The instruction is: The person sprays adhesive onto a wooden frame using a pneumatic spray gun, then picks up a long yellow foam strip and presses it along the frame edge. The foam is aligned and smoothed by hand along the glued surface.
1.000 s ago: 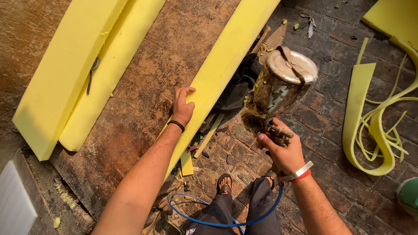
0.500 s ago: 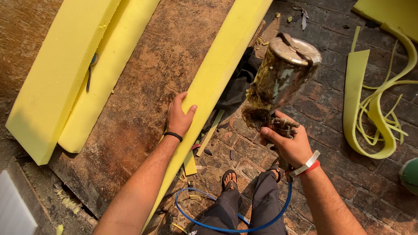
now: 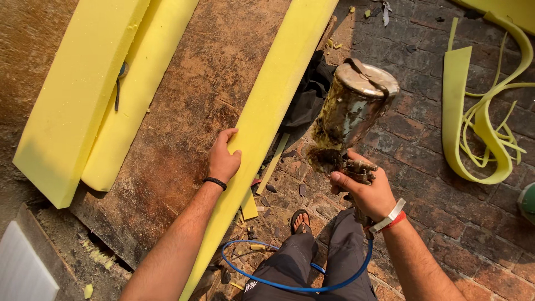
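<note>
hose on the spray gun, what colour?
Blue. The hose loops from below the right hand past the person's legs, seen clearly in the head view.

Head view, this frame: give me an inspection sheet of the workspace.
Surface: worn brown board, stained.
Job's things: long yellow foam strip lies along the board's edge; metal-cup spray gun, grimy.
Clutter: foam offcuts on the brick floor; two foam slabs on the board.
Hands: left hand rests on the strip; right hand grips the gun.
Cables: blue hose loops from the gun.
Surroundings: black cloth beside the strip.
</note>
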Demonstrator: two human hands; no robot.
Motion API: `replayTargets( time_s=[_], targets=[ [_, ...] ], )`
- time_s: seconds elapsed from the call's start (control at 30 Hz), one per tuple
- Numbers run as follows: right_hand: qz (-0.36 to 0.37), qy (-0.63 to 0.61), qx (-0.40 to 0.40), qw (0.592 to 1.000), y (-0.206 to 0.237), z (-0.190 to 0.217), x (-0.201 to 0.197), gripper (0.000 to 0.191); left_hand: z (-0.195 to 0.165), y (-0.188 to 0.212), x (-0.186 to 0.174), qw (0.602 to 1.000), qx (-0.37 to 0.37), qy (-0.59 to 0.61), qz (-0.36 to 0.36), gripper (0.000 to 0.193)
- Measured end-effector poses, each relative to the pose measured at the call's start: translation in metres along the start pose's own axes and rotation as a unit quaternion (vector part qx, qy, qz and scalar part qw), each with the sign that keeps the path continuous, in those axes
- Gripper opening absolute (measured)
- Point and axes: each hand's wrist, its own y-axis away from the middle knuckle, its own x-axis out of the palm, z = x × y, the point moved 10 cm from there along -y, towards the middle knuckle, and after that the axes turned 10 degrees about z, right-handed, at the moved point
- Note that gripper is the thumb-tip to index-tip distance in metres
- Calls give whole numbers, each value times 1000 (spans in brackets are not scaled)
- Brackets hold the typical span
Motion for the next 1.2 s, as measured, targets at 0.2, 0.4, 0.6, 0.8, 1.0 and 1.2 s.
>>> replayTargets(
  time_s=[0.2,0.4,0.6,0.8,1.0,1.2],
  targets=[
    [-50,-22,-76,996,11,6,3,55,-8,25,-8,985,74,-156,-29,50],
    [-68,-30,-86,994,25,-4,22,53,8,45,3,988,-69,-133,41,48],
    [-35,2,-68,997,41,-11,39,61,-11,89,-6,981,126,-139,50,53],
    [-53,-39,-123,990,55,-14,41,42,-19,131,-13,966,233,-104,53,59],
    [-135,2,-68,988,92,-43,62,47,25,148,-21,979,26,-201,31,37],
    [-115,-12,-77,990,97,-51,69,55,36,182,-26,973,138,-178,45,49]
  ],
)
